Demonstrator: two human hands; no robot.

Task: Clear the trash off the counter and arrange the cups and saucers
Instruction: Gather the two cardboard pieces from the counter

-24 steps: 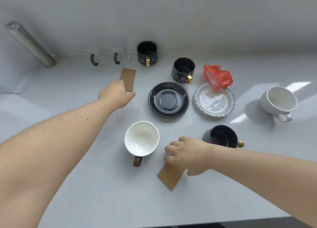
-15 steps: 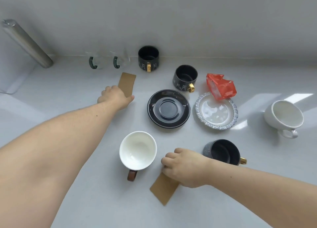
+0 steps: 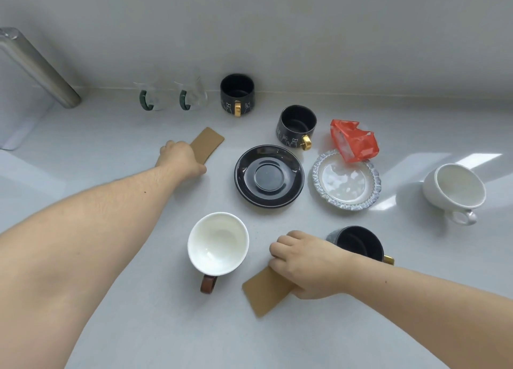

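While cups stand around, each hand [image 3: 180, 157] [image 3: 305, 263] pins a cardboard strip [image 3: 208, 144] [image 3: 266, 292].

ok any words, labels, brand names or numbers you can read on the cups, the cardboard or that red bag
None: no readable text shows anywhere in the head view.
Far black cup: white line drawings of small animals beside the gold handle, no letters.
Nearer black cup: the same kind of drawings, no letters.
Red bag: crumpled, no print visible.
Cardboard pieces under the left hand and right hand: plain brown.
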